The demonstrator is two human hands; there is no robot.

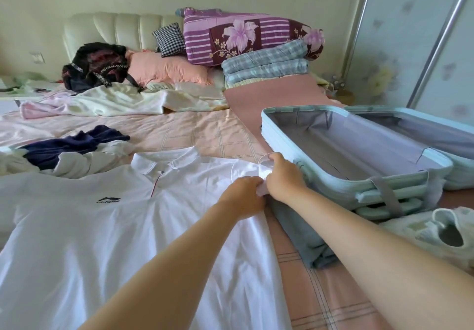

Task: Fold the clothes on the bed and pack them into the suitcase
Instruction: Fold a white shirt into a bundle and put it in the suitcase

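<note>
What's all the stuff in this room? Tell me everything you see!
bed: 1, pink checked sheet, under everything
white polo shirt: 1, white, spread flat, nearest
suitcase: 1, light blue, open, at right
navy garment: 1, dark blue, crumpled, at left
backpack: 1, black, by the headboard
pillow: 1, pink, beside the backpack
quilt: 1, purple floral, stacked at the head
shoe: 1, pale, near right
left hand: 1, holds the shirt's sleeve
right hand: 1, holds the same sleeve

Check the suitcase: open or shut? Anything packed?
Open, lying flat on the bed. Both halves of the suitcase show only bare grey lining where visible; nothing packed yet.
</note>
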